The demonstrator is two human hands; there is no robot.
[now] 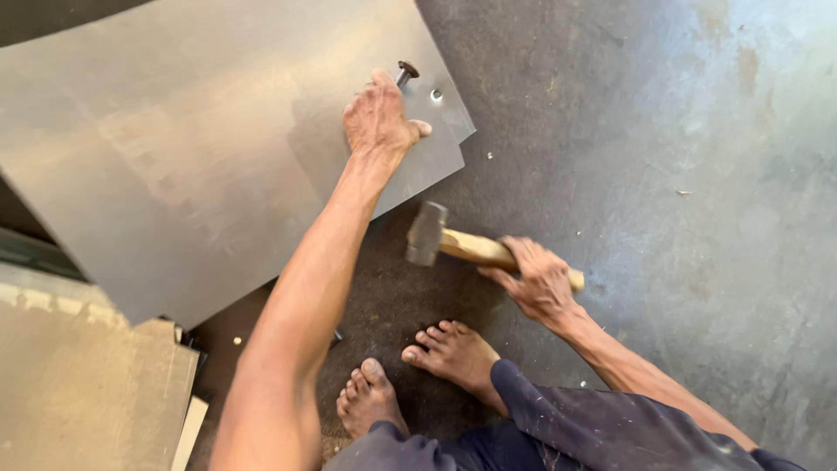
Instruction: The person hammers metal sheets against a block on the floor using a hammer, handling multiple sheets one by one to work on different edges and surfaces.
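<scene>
Fingers of the left hand [377, 118] pinch a punch [405, 71] on the metal sheet [174, 148]; right hand [539, 279] grips a hammer [429, 234].

The left hand [377, 118] reaches far forward on a straight, bare arm, fingers curled downward. The right hand [539, 281] sits lower, nearer the body, fingers wrapped in a closed grip, wrist bent.

The grey, stained concrete floor [663, 174] carries 2 large overlapping grey sheet-metal plates [174, 157] at the upper left. A flat tan board [78, 392] lies at the lower left. 2 bare feet [418, 375] stand near the plates' edge.
</scene>
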